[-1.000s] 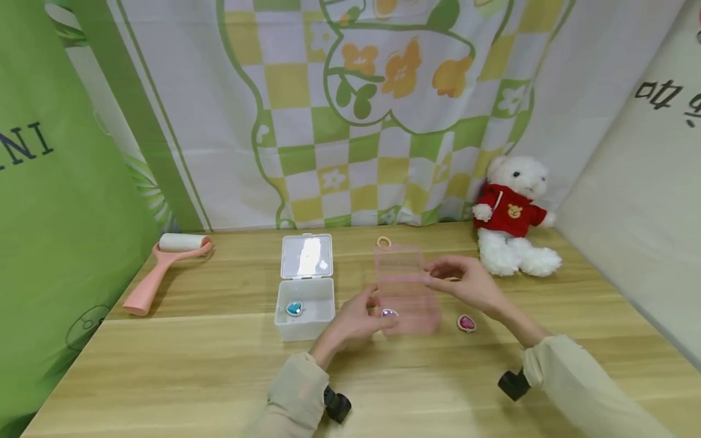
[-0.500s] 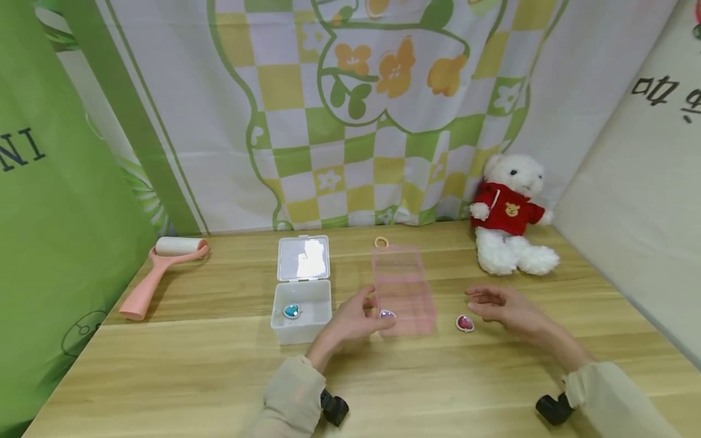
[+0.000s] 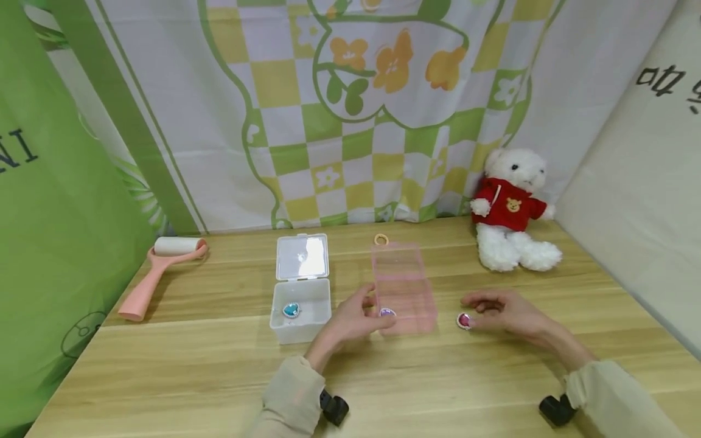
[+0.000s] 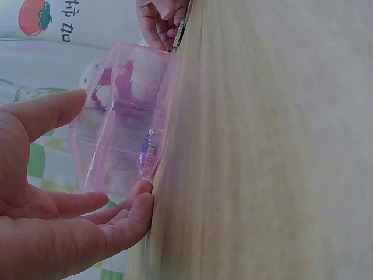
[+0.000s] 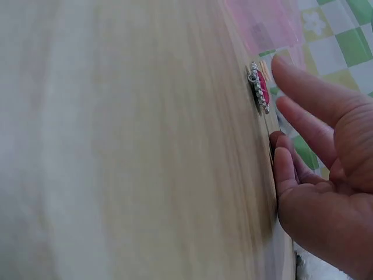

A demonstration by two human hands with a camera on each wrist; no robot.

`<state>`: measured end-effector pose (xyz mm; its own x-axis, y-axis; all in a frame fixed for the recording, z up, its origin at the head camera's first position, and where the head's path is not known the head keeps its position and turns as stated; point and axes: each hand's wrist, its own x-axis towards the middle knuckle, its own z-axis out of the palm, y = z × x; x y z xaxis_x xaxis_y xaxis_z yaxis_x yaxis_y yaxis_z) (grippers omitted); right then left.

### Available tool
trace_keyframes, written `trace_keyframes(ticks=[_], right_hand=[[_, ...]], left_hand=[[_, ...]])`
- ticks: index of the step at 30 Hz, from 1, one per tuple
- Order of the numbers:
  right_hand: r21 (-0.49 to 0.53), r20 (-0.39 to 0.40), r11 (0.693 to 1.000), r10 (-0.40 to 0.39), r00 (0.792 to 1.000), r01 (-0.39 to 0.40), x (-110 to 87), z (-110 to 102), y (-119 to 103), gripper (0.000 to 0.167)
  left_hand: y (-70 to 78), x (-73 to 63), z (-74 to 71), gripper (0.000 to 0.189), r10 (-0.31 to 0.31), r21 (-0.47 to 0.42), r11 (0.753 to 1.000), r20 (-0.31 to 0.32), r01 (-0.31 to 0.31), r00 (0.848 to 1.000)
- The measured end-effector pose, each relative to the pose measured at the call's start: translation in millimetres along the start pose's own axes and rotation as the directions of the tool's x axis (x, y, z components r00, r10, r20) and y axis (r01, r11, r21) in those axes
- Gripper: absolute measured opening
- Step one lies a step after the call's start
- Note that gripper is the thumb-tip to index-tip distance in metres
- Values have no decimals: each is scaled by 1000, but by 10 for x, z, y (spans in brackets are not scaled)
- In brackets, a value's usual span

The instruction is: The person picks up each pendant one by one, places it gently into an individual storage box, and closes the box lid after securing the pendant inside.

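Note:
A pink translucent box [image 3: 408, 304] lies with its lid swung back; inside it is a purple gem charm [image 3: 387, 312]. My left hand [image 3: 356, 316] stands at the box's left side, its lower fingers at the box's near bottom edge in the left wrist view, thumb and fingers spread apart. My right hand [image 3: 509, 313] is low at the table beside a red gem charm [image 3: 463, 320] with a silvery beaded rim. In the right wrist view the thumb and fingertips are near this charm [image 5: 260, 88], apart from each other, without a visible pinch.
A white box [image 3: 301, 331] with its lid open holds a blue gem charm [image 3: 291, 310]. A pink lint roller [image 3: 153, 280] lies at the left. Behind the pink box is a small yellowish ring [image 3: 381, 239]. A white teddy bear [image 3: 515, 210] in a red hoodie sits at the back right.
My right hand has left the pink box's lid area and moved right and down to the red gem charm. The left hand has stayed at the box's left side.

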<state>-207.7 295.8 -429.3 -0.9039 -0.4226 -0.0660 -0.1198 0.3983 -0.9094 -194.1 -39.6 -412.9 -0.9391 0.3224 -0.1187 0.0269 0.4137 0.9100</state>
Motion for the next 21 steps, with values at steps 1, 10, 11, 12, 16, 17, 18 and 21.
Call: trace_keyframes(ticks=[1, 10, 11, 12, 16, 17, 18, 21], right_hand=[[-35, -3, 999, -12, 1000, 12, 5, 8, -6, 48], [-227, -45, 968, -121, 992, 107, -6, 79, -54, 39], [-231, -50, 967, -124, 991, 109, -8, 83, -62, 38], [-232, -58, 967, -121, 991, 104, -7, 88, -69, 37], [-248, -63, 965, -108, 992, 90, 17, 103, -85, 36], [-251, -61, 964, -105, 993, 86, 23, 106, -87, 35], [-258, -62, 963, -102, 993, 83, 30, 111, -89, 35], [-283, -67, 956, -103, 992, 80, 55, 130, -93, 34]], left_hand=[[-2, 1, -2, 83, -1, -2, 1000, -1, 1, 1000], [16, 14, 16, 84, -1, 9, 1000, 1, 1, 1000], [17, 18, 17, 85, -1, 10, 1000, 1, 1, 1000], [22, 20, 16, 85, -4, 9, 1000, -1, 4, 1000], [21, 19, 7, 86, -14, -2, 1000, -4, 14, 1000], [18, 18, 5, 86, -19, -7, 1000, -4, 19, 1000], [17, 15, 1, 86, -19, -6, 1000, -4, 19, 1000], [6, 9, -12, 86, -17, 3, 1000, -8, 17, 1000]])
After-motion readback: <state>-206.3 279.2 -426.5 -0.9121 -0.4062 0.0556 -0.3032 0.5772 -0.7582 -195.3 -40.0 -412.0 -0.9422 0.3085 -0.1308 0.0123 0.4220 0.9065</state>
